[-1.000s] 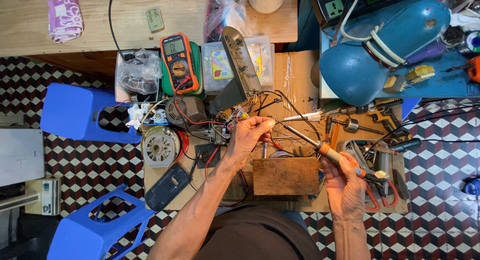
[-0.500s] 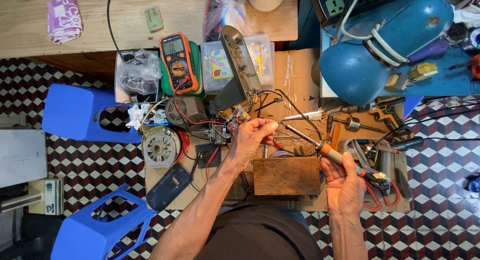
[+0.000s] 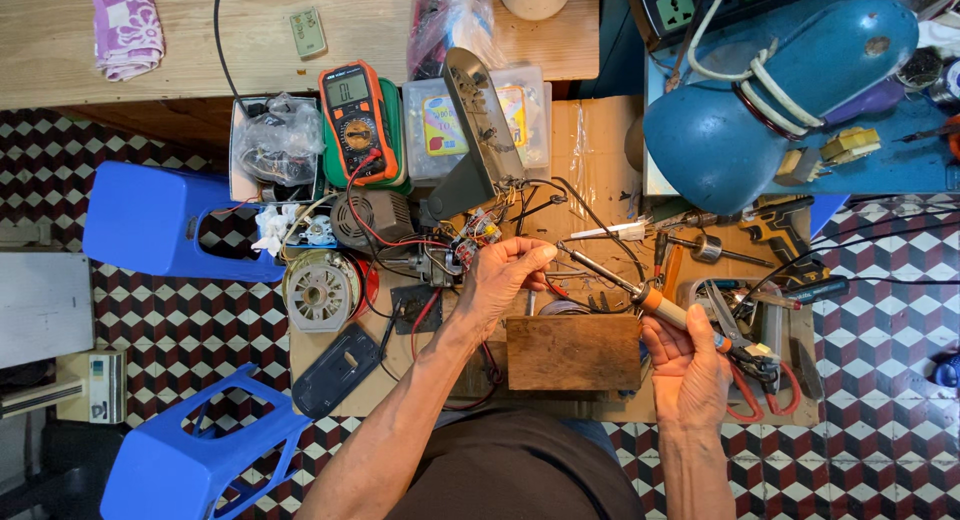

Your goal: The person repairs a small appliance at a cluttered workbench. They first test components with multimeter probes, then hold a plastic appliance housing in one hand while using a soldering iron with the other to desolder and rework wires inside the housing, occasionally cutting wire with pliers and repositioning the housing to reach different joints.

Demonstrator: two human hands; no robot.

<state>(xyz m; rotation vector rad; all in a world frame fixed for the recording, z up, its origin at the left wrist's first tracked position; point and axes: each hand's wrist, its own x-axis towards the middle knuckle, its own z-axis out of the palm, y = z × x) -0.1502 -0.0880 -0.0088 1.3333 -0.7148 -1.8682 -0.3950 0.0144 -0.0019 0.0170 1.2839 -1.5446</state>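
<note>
Starting at the far left, a checkered floor [image 3: 60,210] of red, black and white cubes ran under everything, with a white box-like unit [image 3: 40,305] lying on it and two blue plastic stools [image 3: 150,220] tipped beside the work area. Above them stretched a pale wooden counter [image 3: 200,40], carrying a folded purple-and-white cloth [image 3: 128,32]. Moving in, a low cardboard-covered board [image 3: 590,150] served as the working surface, and it was crowded: a bag of parts [image 3: 280,140], an orange multimeter [image 3: 355,120] with red leads trailing, a dark motor [image 3: 372,218], and a round silver motor end [image 3: 320,292] just below it. At the centre, the left hand [image 3: 505,280] sat over a tangle of wires and a small circuit board [image 3: 470,238], its fingers [image 3: 535,252] pressed together in a pinch on something too small to make out. Just in front of it lay a plain wooden block [image 3: 572,352]. Over to the right, the right hand [image 3: 690,365] had its fingers curled tight around the orange handle of a soldering iron [image 3: 640,292], whose metal tip pointed up-left and ended just beside the left fingertips. Beyond that, red-handled pliers [image 3: 745,385] and loose tools littered the board's edge. Top right, a big blue lamp shade [image 3: 760,120] lay on a blue counter [image 3: 900,170], white cord looped around its neck.
</note>
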